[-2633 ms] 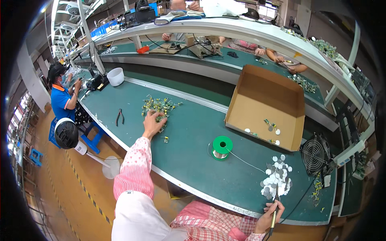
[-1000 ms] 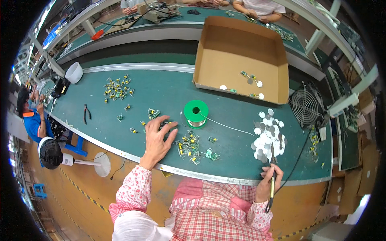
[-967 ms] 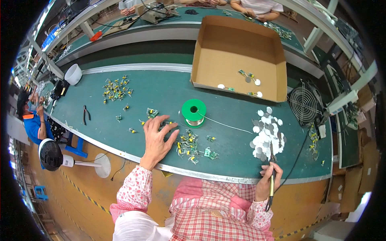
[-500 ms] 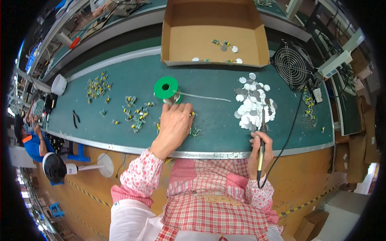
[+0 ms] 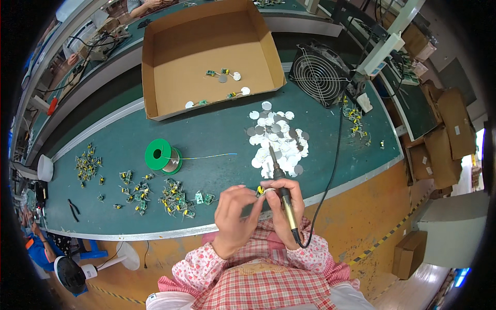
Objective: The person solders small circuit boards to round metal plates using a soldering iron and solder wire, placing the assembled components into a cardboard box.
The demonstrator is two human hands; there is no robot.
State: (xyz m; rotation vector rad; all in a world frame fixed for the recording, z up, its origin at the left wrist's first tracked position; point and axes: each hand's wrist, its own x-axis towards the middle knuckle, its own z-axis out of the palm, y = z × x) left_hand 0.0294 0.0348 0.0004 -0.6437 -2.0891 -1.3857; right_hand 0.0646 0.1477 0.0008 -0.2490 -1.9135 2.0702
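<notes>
My left hand (image 5: pixel 235 217) pinches a small circuit board with a yellow component (image 5: pixel 260 191) between thumb and fingertips, in front of my body near the table's front edge. Close against it, my right hand (image 5: pixel 281 214) grips a soldering iron (image 5: pixel 285 199), its tip pointing away over a heap of white and grey round discs (image 5: pixel 281 132). A thin pale edge, perhaps of a disc, shows at the right fingertips. Left of the hands lie several loose boards (image 5: pixel 174 196). Beyond them stands a green solder spool (image 5: pixel 159 156), its wire stretched to the right.
A cardboard box (image 5: pixel 206 49) at the back holds several boards with discs attached. A black fan (image 5: pixel 320 77) stands back right, and the iron's cord (image 5: pixel 335 160) runs past it. More boards (image 5: pixel 89 164) and pliers (image 5: pixel 74 210) lie left. People work at the far left and back.
My left hand has left the boards by the spool and come to my right hand, now with a board in its fingers. The whole view has swung rightward.
</notes>
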